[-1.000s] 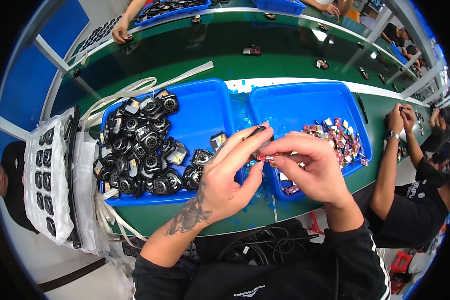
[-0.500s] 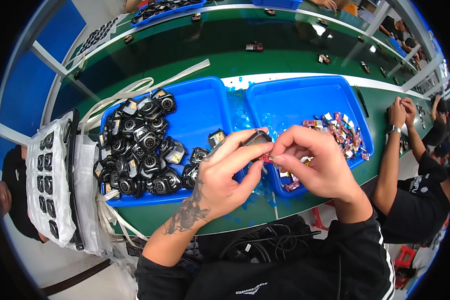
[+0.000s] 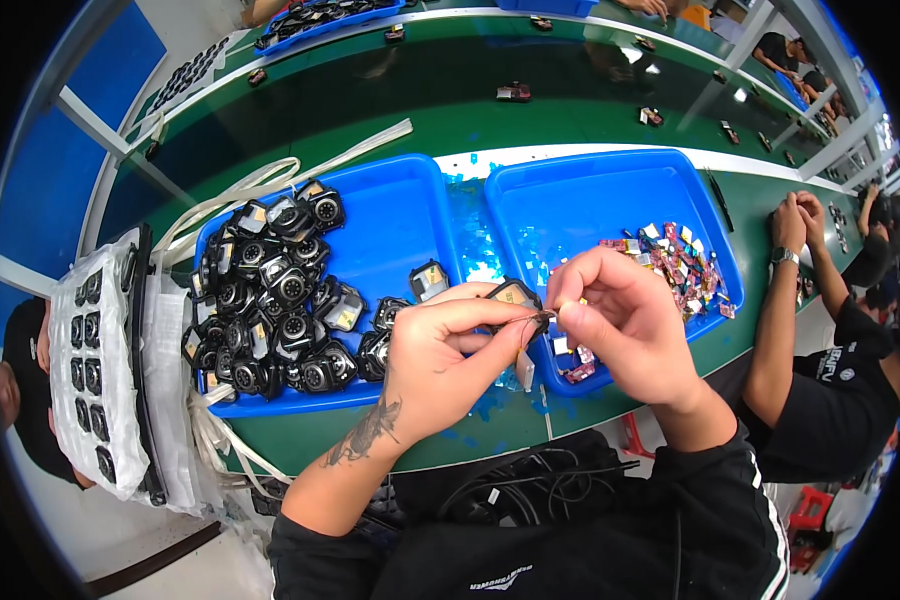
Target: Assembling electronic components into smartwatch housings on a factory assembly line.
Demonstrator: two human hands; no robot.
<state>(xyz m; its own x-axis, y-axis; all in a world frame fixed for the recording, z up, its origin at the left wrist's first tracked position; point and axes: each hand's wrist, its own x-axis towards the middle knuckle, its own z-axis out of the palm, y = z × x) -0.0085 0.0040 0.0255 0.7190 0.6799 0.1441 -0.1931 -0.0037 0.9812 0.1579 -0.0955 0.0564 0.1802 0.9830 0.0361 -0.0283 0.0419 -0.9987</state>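
Observation:
My left hand (image 3: pixel 450 340) is closed on a black smartwatch case (image 3: pixel 513 293), held tilted with its tan inner face showing. My right hand (image 3: pixel 625 325) pinches at the case's near edge, on something thin that the fingertips mostly hide. Under the left fingertips hangs a small silvery flat piece (image 3: pixel 525 370). To the left, a blue tray (image 3: pixel 395 220) holds a heap of similar black watch cases (image 3: pixel 290 285). Beyond my right hand, a second blue tray (image 3: pixel 590 200) contains small reddish circuit boards (image 3: pixel 680 265) with white and silvery parts.
Past the trays runs a dark green conveyor belt (image 3: pixel 410 90) carrying scattered small assemblies. White straps (image 3: pixel 270 180) lie at the left, near stacked trays of watch parts (image 3: pixel 90 370). A co-worker (image 3: pixel 820 380) sits at the right. Black tweezers (image 3: pixel 720 200) lie beside the right tray.
The watch case has turned so that its tan face shows. The red part at my fingertips is now mostly hidden, and a silvery piece shows below. My right fingers have shifted slightly.

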